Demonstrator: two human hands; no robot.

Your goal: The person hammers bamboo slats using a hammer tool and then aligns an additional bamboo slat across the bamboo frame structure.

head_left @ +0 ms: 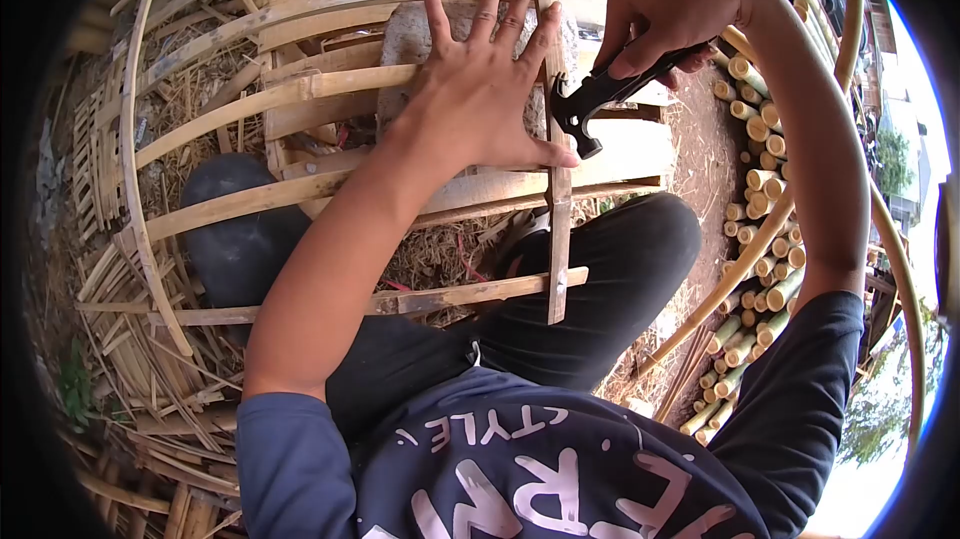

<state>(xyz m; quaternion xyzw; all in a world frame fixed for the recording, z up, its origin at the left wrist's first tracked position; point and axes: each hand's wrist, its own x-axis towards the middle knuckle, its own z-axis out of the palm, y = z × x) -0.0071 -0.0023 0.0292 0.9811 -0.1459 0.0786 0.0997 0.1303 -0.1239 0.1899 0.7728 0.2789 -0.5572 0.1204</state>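
My left hand (480, 89) lies with fingers spread over the bamboo frame, its thumb and little finger touching a long crosswise bamboo strip (560, 239). In my right hand (670, 24) is a black hammer (590, 104), its head right beside that strip. Several lengthwise bamboo slats (310, 89) run leftward from under and around my left hand. A grey stone block (405, 39) sits beneath the frame, partly hidden by the hand. The strip's near end crosses the nearest slat (480, 292).
A curved bamboo strip (135, 154) bounds the frame's left side. Cut bamboo poles (765, 184) are stacked at the right. My bent legs (600, 279) are close under the frame. Loose bamboo offcuts (180, 449) lie at the lower left.
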